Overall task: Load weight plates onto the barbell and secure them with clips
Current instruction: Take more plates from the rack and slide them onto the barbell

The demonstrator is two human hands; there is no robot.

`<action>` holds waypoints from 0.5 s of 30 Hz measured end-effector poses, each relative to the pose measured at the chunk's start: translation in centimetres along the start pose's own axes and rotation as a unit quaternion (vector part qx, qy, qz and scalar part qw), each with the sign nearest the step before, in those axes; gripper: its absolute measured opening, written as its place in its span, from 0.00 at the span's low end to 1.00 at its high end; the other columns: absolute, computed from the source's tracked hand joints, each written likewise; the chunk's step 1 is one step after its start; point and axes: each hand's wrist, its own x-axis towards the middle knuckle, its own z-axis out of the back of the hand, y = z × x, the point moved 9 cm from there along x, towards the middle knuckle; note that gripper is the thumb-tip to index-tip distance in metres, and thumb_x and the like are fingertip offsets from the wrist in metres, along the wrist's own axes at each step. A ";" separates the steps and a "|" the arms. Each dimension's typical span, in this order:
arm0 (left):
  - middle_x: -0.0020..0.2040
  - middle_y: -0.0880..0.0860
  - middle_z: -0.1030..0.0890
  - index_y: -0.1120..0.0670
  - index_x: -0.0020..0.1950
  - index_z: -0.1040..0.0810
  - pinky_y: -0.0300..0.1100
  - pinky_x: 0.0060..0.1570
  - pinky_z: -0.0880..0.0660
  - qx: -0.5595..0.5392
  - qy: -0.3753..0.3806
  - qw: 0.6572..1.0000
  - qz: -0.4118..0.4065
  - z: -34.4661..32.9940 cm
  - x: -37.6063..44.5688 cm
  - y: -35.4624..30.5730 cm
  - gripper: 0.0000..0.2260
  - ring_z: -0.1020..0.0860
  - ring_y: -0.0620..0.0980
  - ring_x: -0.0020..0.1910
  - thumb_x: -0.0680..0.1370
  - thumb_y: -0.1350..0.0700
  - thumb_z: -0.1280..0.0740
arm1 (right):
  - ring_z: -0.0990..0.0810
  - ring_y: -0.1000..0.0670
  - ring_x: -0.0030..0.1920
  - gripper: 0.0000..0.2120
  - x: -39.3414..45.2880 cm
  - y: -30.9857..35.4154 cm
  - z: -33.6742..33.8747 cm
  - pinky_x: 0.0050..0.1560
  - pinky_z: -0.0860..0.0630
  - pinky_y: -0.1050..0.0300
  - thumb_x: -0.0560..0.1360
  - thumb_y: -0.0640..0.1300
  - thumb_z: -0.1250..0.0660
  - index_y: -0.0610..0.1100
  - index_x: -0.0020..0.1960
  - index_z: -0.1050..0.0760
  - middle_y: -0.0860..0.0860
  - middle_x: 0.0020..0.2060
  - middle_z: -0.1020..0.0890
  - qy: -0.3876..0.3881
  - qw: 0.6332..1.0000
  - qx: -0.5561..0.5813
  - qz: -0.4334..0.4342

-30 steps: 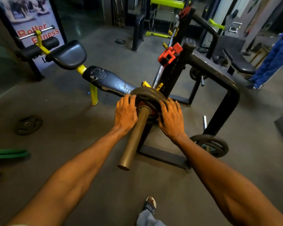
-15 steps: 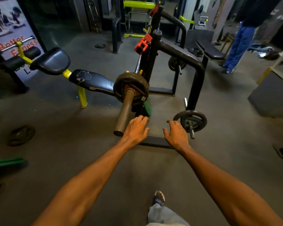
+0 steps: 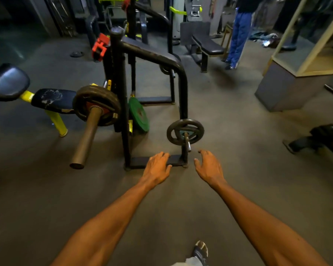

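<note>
Our left hand (image 3: pixel 157 166) and right hand (image 3: pixel 208 166) hover low centre, fingers loosely spread (holding nothing). The barbell (image 3: pixel 86 138) runs behind its weight plate (image 3: pixel 104 96), so its far end is hidden.

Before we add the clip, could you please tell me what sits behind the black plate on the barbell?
A red plate shows through the black plate's openings around the barbell sleeve. Anything farther inboard is covered.

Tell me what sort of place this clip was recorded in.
Most likely a gym's free-weight area: a barbell carrying a black weight plate rests on a black rack, padded benches stand around, and more plates sit on storage pegs.
</note>
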 end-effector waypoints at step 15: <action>0.59 0.53 0.24 0.52 0.65 0.27 0.49 0.59 0.27 0.001 0.070 0.998 -0.004 -10.0 11.4 -17.3 0.16 0.24 0.53 0.58 0.83 0.44 0.39 | 0.22 0.42 0.66 0.21 5.4 -20.8 6.4 0.65 0.23 0.44 0.83 0.54 0.37 0.45 0.71 0.28 0.45 0.65 0.21 0.011 0.996 0.032 -0.078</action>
